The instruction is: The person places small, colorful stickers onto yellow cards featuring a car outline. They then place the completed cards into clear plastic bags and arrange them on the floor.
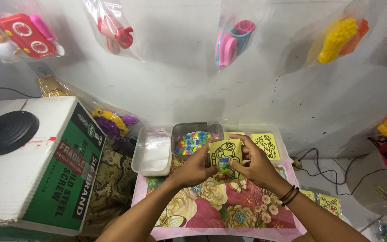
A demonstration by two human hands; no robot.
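Both hands meet over the middle of the small table (265, 226), which wears a pink floral cloth. Left hand (198, 169) and right hand (254, 163) together pinch a yellow card with a black car outline (225, 152), held upright in a clear sleeve; a cluster of small coloured pieces (224, 165) sits at its lower front between the fingertips. Each grip is pressed onto the card's edges.

Risk, as judged: the small pieces look loose; a tilt or slackened pinch could drop them onto the patterned cloth, where they would be hard to spot.

Room: the tray of coloured pieces (193, 142) and a clear tub (153, 154) stand just behind the hands. A large cardboard box (36, 170) crowds the left. The table's right edge is near the right wrist, with loose cables (332, 177) beyond.
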